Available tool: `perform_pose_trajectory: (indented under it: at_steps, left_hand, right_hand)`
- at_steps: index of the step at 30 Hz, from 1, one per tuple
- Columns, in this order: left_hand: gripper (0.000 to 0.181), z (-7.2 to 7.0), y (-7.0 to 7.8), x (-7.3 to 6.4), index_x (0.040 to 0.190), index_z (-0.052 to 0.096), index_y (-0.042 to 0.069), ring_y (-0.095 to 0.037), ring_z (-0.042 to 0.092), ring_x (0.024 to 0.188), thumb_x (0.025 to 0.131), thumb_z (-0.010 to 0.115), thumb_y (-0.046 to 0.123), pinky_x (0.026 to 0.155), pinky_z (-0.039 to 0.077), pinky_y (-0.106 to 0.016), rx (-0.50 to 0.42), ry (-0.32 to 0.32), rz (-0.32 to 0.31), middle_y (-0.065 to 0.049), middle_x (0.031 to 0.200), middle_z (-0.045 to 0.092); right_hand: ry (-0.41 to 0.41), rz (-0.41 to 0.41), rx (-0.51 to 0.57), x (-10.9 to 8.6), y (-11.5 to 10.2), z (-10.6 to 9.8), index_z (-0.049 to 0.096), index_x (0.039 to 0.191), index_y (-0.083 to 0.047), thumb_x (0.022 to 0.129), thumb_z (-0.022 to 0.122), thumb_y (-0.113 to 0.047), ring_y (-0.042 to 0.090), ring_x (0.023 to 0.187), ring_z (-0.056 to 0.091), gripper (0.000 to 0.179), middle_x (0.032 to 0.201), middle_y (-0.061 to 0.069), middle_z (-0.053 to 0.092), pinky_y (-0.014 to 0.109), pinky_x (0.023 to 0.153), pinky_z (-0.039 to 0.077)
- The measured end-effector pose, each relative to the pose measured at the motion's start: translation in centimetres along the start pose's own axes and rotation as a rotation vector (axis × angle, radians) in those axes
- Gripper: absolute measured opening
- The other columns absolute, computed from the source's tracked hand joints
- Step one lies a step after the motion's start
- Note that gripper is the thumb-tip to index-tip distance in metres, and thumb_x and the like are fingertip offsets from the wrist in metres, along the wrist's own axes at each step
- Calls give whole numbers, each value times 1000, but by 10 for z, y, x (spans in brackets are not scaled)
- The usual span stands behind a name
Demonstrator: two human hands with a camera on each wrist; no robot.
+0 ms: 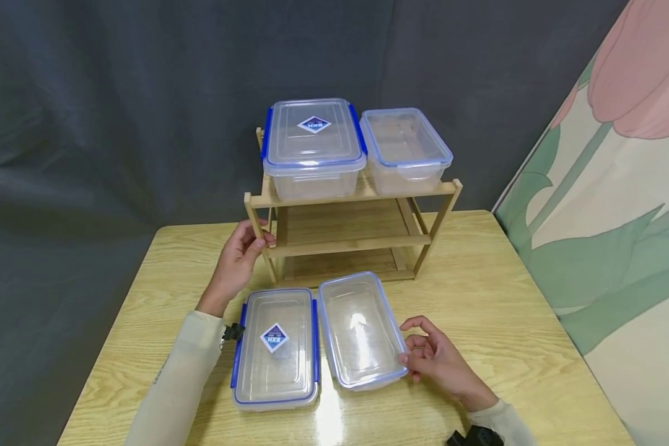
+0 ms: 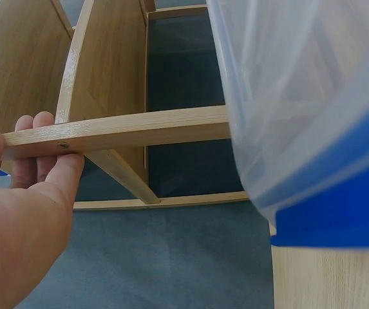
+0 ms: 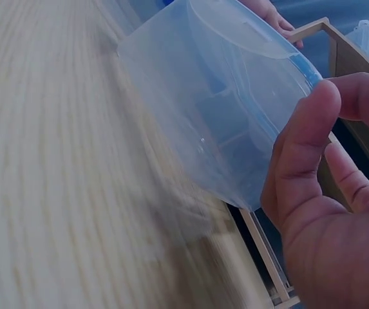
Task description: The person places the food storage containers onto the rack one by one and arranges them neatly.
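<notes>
My left hand point(image 1: 235, 263) grips the left front leg of a wooden rack point(image 1: 345, 249), its fingers curled around the leg in the left wrist view. My right hand point(image 1: 440, 362) is at the right side of a clear plastic box point(image 1: 362, 334) with a pale blue rim. Its fingers are loosely bent and the thumb touches or nearly touches that rim; a firm hold is not visible. Just left of this box lies a lidded box point(image 1: 281, 371) with dark blue side clips and a diamond label. It sits close to my left wrist.
On the rack's top shelf stand a lidded box point(image 1: 318, 148) with blue clips and, to its right, a clear box point(image 1: 407, 139) with a pale blue rim. The rack stands at the back of the wooden table point(image 1: 490, 297), before a dark curtain point(image 1: 201, 111). A floral panel borders the right.
</notes>
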State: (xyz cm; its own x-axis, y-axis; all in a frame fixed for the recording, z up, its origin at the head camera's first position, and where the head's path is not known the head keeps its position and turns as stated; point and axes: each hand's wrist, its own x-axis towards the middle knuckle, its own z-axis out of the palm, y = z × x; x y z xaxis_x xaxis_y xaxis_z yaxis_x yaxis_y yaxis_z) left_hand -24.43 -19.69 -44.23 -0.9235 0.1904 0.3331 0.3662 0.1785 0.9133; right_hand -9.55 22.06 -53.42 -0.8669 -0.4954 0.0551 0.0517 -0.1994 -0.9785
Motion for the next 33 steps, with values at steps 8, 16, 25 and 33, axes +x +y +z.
perform_pose_trajectory:
  at_steps: [8,16,25,33]
  left_hand:
    - [35,0,0,-1,146,46,-2,-10,65,111,114,43,11,101,51,-17,-3,-5,-14,-23,122,64]
    - [35,-1,1,-1,147,46,-2,-9,64,111,114,43,10,101,51,-16,5,-14,-10,-24,122,64]
    - [35,-1,0,-1,147,46,-3,-11,64,111,114,44,10,99,52,-16,5,-13,-14,-24,122,64]
    - [35,-1,-1,0,146,45,-4,-12,64,111,114,44,9,99,52,-16,13,-22,0,-24,122,63]
  right_hand:
    - [-13,-10,17,-4,1,-4,43,134,-1,97,62,13,4,69,65,43,88,-4,66,19,56,56]
    - [-6,-3,29,-7,-4,-6,47,133,-3,98,60,13,3,67,64,41,87,-6,63,18,56,55]
    - [-7,-36,78,-12,-10,-5,50,134,-5,98,56,16,2,68,65,42,91,-5,62,17,56,56]
    - [-39,-95,124,-11,-20,1,51,139,-5,98,52,19,3,71,66,47,96,-4,62,17,56,56]
